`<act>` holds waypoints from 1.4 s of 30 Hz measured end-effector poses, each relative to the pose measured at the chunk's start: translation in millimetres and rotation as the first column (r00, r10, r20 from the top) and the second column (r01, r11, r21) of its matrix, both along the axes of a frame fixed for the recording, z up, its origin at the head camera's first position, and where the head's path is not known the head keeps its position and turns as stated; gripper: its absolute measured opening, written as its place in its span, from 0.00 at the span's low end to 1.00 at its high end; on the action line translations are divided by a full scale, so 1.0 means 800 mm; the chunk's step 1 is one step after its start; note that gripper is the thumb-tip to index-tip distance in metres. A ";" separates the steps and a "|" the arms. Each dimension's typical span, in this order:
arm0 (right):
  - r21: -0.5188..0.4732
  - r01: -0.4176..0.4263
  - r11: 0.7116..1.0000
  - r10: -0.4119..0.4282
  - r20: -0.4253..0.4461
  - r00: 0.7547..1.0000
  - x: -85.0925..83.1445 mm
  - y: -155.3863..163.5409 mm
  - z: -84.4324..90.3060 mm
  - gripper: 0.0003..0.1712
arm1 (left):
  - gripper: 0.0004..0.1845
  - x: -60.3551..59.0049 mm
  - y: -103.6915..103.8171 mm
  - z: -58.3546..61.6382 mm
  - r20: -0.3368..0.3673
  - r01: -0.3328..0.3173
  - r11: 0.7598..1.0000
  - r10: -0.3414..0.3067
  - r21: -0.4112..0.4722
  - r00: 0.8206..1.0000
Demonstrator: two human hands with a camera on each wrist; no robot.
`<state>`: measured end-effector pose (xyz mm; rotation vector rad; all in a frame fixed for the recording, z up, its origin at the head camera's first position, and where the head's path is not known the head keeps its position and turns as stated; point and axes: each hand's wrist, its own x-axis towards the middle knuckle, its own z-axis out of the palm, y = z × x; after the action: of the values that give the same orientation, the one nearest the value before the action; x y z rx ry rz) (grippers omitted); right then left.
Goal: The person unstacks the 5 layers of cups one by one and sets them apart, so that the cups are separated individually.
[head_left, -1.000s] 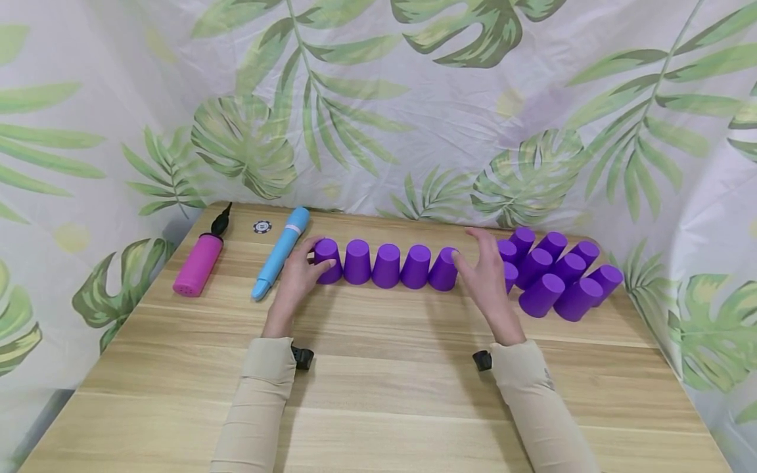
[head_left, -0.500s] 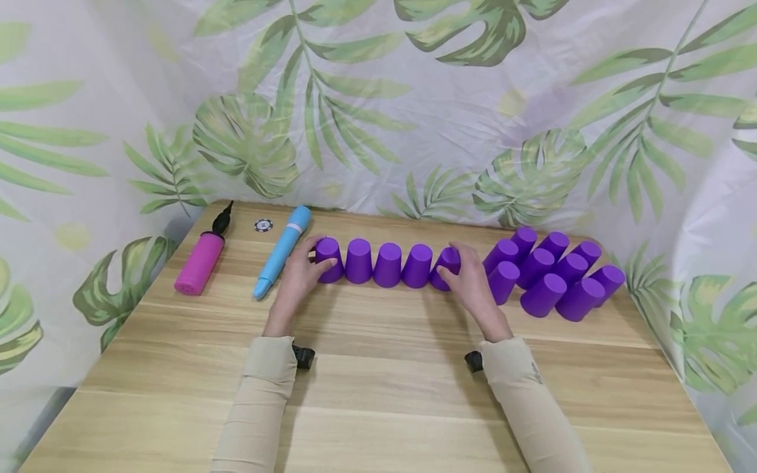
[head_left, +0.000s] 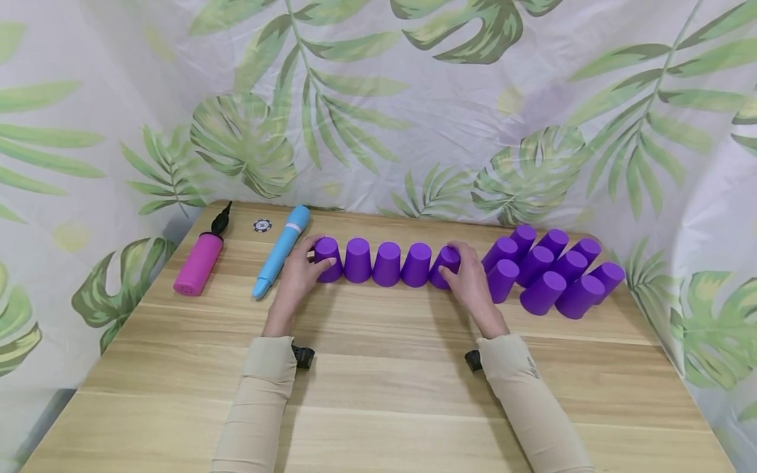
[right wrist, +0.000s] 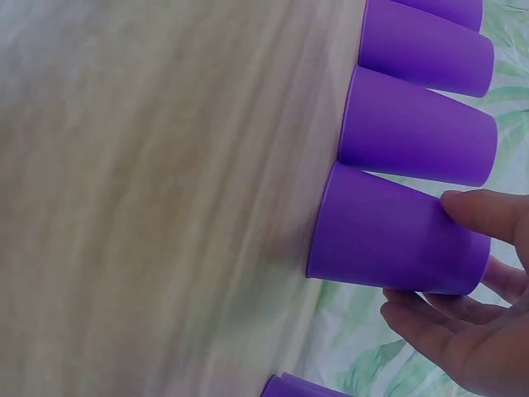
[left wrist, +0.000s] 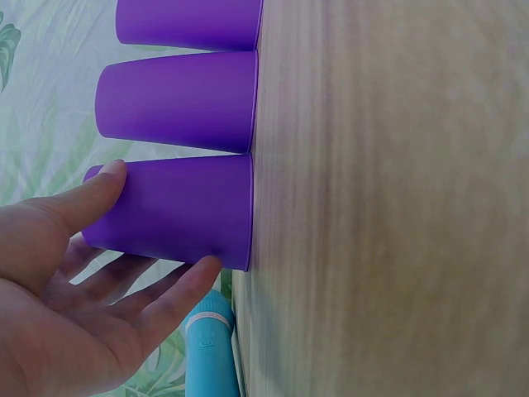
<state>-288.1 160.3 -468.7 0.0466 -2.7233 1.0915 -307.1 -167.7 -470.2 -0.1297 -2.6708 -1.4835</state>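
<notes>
Right now my left hand [head_left: 296, 279] and right hand [head_left: 470, 282] curl around the end cups [head_left: 328, 257] [head_left: 445, 266] of the crosswise row between them.

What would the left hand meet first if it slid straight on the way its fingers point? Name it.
The left hand already touches the leftmost purple cup of the row. Pushed on, that cup would likely press against the second cup, which stands right beside it; the exact line is uncertain.

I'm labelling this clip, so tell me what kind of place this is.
Probably a staged tabletop recording booth: a wooden table enclosed by leaf-print curtain, with props laid out, purple cups and a pink pump.
</notes>
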 end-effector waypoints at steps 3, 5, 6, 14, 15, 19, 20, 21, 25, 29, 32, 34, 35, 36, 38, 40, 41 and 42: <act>-0.001 0.005 1.000 -0.005 -0.008 1.000 0.000 0.000 -0.002 0.31 | 0.30 0.000 0.000 -0.001 -0.005 0.000 1.000 0.000 0.000 1.000; -0.001 0.009 1.000 -0.009 -0.016 1.000 0.001 0.000 -0.003 0.31 | 0.30 0.000 0.000 -0.003 -0.006 0.000 1.000 0.000 -0.004 1.000; 0.000 0.013 1.000 -0.013 -0.020 1.000 0.002 0.000 -0.004 0.31 | 0.30 0.000 0.000 -0.003 -0.005 -0.001 1.000 0.001 -0.005 1.000; -0.002 0.037 0.999 -0.037 -0.102 0.994 0.018 -0.001 0.002 0.30 | 0.30 0.001 -0.001 -0.004 -0.002 -0.002 1.000 0.002 -0.010 1.000; -0.005 0.038 0.999 -0.039 -0.113 0.993 0.022 -0.001 0.004 0.31 | 0.30 0.001 -0.001 -0.004 0.001 -0.004 1.000 0.004 -0.008 1.000; -0.036 0.038 0.999 -0.042 -0.136 0.990 0.039 0.002 0.014 0.31 | 0.30 0.001 -0.001 -0.004 0.010 -0.005 1.000 0.005 -0.011 1.000; -0.043 0.036 0.998 -0.041 -0.143 0.989 0.043 0.004 0.016 0.31 | 0.30 0.001 -0.001 -0.004 0.012 -0.005 1.000 0.005 -0.013 1.000; -0.050 0.031 0.998 -0.038 -0.149 0.988 0.047 0.005 0.019 0.32 | 0.31 0.000 -0.001 -0.004 0.015 -0.008 1.000 0.008 -0.015 1.000; -0.057 0.012 0.998 -0.023 -0.206 0.978 0.066 0.014 0.027 0.31 | 0.31 -0.001 -0.002 -0.004 0.021 -0.007 1.000 0.007 -0.020 1.000; -0.042 0.008 0.999 -0.019 -0.256 0.967 0.083 0.025 0.034 0.31 | 0.31 -0.002 -0.003 -0.004 0.026 -0.005 1.000 0.006 -0.020 1.000; -0.033 0.021 0.999 -0.030 -0.267 0.963 0.093 0.035 0.038 0.31 | 0.31 -0.002 -0.003 -0.004 0.027 -0.010 1.000 0.010 -0.017 1.000; -0.033 0.031 0.999 -0.039 -0.269 0.962 0.099 0.040 0.040 0.31 | 0.31 -0.002 -0.003 -0.004 0.027 -0.012 1.000 0.012 -0.014 1.000; -0.035 0.034 0.999 -0.043 -0.271 0.962 0.101 0.043 0.041 0.31 | 0.31 -0.002 -0.003 -0.004 0.025 -0.012 1.000 0.012 -0.013 1.000; -0.038 0.037 0.999 -0.046 -0.271 0.961 0.103 0.046 0.042 0.31 | 0.31 -0.003 -0.003 -0.003 0.026 -0.014 1.000 0.015 -0.012 1.000; -0.049 0.041 0.998 -0.052 -0.269 0.962 0.105 0.052 0.043 0.31 | 0.31 -0.003 -0.002 -0.003 0.023 -0.013 1.000 0.014 -0.013 1.000; -0.061 0.040 0.997 -0.055 -0.261 0.964 0.107 0.059 0.042 0.31 | 0.31 -0.003 -0.002 -0.004 0.021 -0.012 1.000 0.012 -0.018 1.000; -0.065 0.041 0.997 -0.057 -0.255 0.965 0.108 0.063 0.041 0.32 | 0.31 -0.003 -0.002 -0.004 0.021 -0.012 1.000 0.013 -0.020 1.000; -0.061 0.047 0.997 -0.061 -0.248 0.967 0.109 0.066 0.040 0.32 | 0.31 -0.003 -0.001 -0.004 0.022 -0.012 1.000 0.013 -0.022 1.000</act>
<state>-200.5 213.4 -436.8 0.0941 -2.4561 1.0656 -309.6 -168.8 -473.0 -0.0982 -2.7006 -1.4617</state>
